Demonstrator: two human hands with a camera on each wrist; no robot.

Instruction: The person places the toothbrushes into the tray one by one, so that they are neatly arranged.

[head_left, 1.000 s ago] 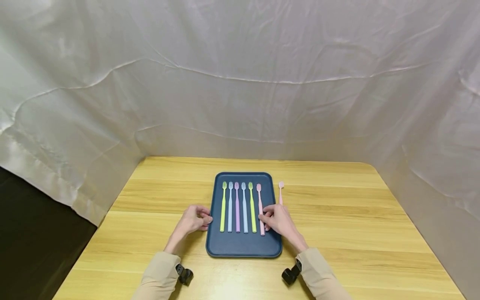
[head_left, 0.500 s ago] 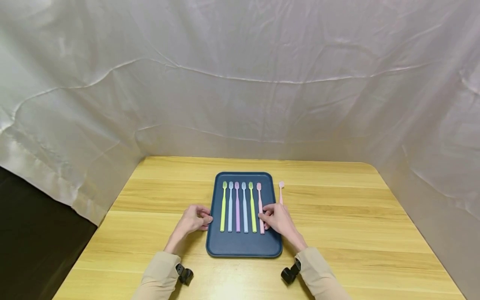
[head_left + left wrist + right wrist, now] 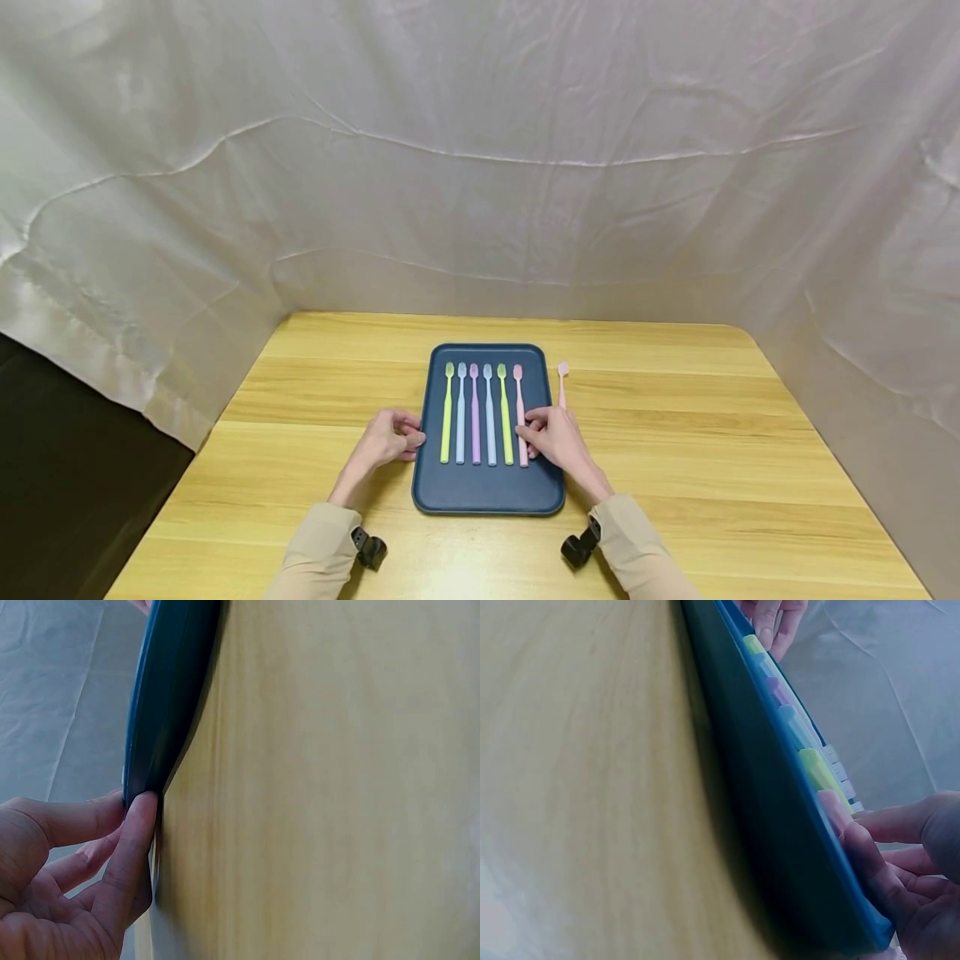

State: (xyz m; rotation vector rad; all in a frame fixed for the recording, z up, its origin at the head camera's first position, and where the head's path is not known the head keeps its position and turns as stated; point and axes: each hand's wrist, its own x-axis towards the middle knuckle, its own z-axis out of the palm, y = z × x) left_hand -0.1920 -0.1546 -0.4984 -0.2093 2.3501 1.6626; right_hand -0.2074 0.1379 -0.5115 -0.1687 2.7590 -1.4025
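A dark blue tray [image 3: 487,492] lies on the table, bearing a row of toothbrushes with their heads toward the far side. At its left rim my left hand [image 3: 390,437] pinches the edge between thumb and fingers, seen close in the left wrist view. My right hand [image 3: 557,437] reaches over the right rim and pinches the handle of the pink toothbrush [image 3: 521,400], the rightmost in the row. Beside that is a yellow-green toothbrush [image 3: 504,412], then a light blue one [image 3: 491,425] and a purple one [image 3: 475,425].
Another pink toothbrush [image 3: 562,383] lies on the table right of the tray, its lower part hidden by my right hand. Farther left on the tray are a second light blue toothbrush [image 3: 461,425] and a second yellow-green toothbrush [image 3: 446,425]. Grey cloth [image 3: 495,208] hangs behind the wooden table [image 3: 712,433].
The pinched pink toothbrush has slid slightly toward the far side, its ends coming closer in line with the others. My left hand and the tray have stayed in place.
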